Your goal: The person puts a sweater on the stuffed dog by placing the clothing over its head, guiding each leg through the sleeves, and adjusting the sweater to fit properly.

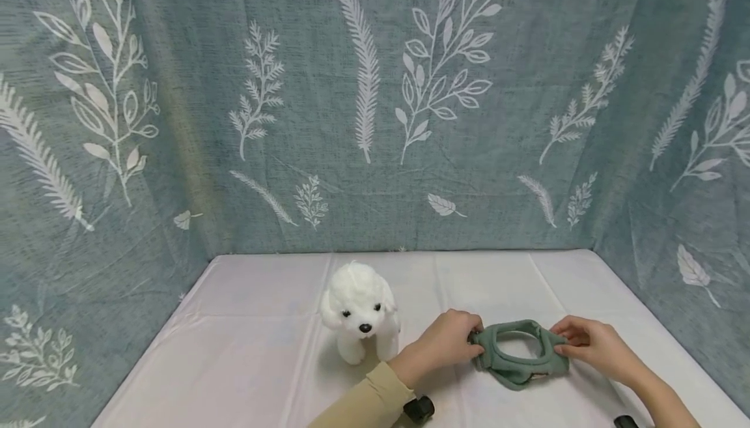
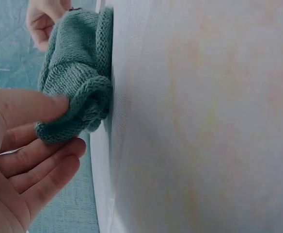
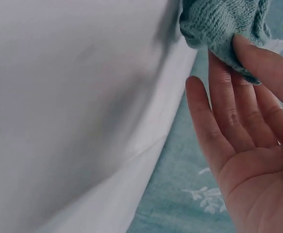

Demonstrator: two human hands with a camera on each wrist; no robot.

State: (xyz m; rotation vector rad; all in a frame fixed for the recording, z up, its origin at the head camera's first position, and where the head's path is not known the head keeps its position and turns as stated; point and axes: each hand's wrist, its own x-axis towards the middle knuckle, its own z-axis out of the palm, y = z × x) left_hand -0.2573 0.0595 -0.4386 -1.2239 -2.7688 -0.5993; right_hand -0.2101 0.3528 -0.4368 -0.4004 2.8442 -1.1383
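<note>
From the head camera's side, I see a person with both hands on a small grey-green knitted garment, which is at the right front of the white-covered table. The left hand pinches one end of it, and the right hand pinches the opposite end, the oval opening facing up between them. A small brownish patch shows near the edge closest to the person. Left of the hands stands a white plush dog, facing this way, and blue-grey leaf-patterned cloth hangs behind and at both sides.

From the left wrist, the left thumb lies over the rolled knit edge with fingers beneath, the others loosely bent; the garment's side meets the tabletop. The right hand shows beyond it, partly hidden.

From the right wrist, the right thumb and fingers pinch a corner of the knit, nearly straight, one finger standing apart from the fabric.
</note>
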